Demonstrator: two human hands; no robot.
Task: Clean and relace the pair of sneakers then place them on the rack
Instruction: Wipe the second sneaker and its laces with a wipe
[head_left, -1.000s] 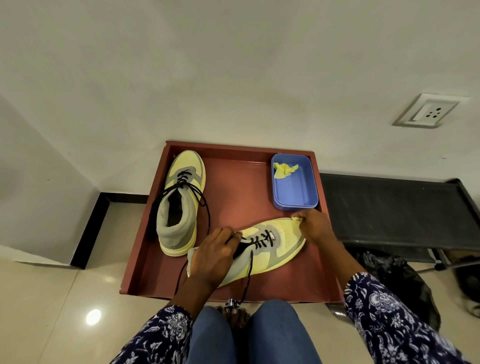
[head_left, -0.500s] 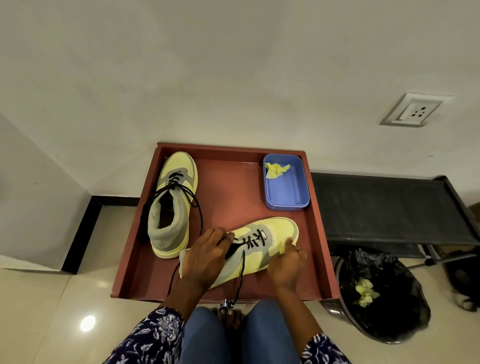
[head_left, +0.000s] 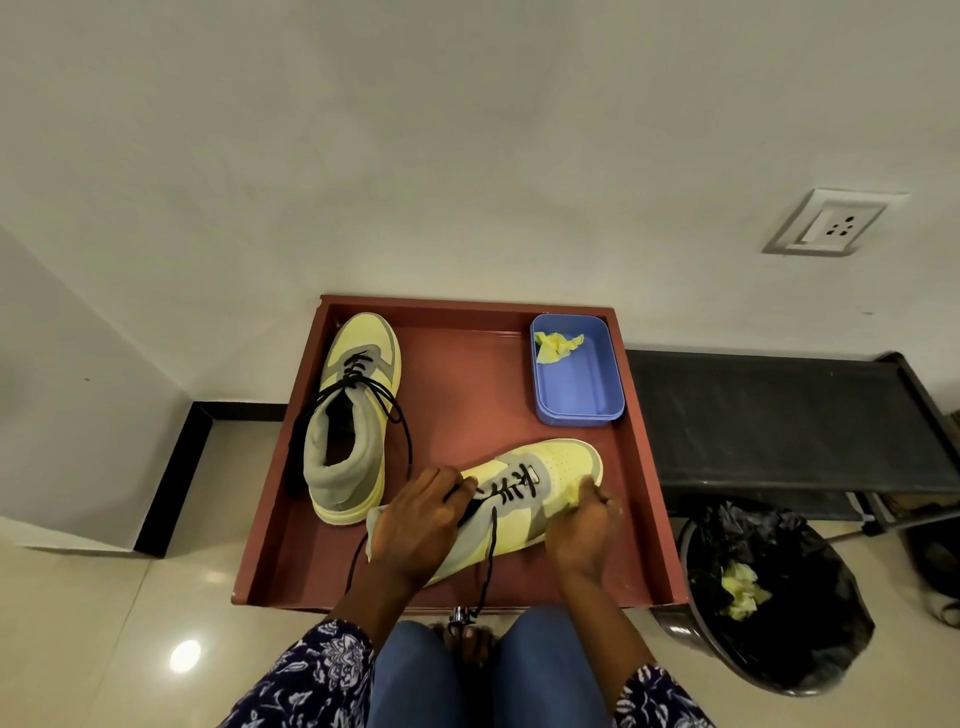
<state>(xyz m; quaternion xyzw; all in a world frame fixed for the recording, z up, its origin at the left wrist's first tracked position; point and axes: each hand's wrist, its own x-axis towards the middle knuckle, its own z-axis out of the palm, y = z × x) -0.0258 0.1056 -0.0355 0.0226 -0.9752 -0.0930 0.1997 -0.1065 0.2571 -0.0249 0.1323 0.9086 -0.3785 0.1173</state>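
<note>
Left hand (head_left: 415, 525) fingers curled over collar of yellow-grey black-laced sneaker (head_left: 524, 493) at red-brown tray's (head_left: 467, 415) front edge. Right hand (head_left: 582, 525) fingers clamped on yellow cloth wad (head_left: 574, 493) against its side.

No text, label or number can be read — none anywhere.

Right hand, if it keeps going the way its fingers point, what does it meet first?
Probably the toe of the near sneaker: the right hand, pinching a yellow wipe, already touches it. Beyond lies bare tray, then the blue box; depth unclear.
</note>
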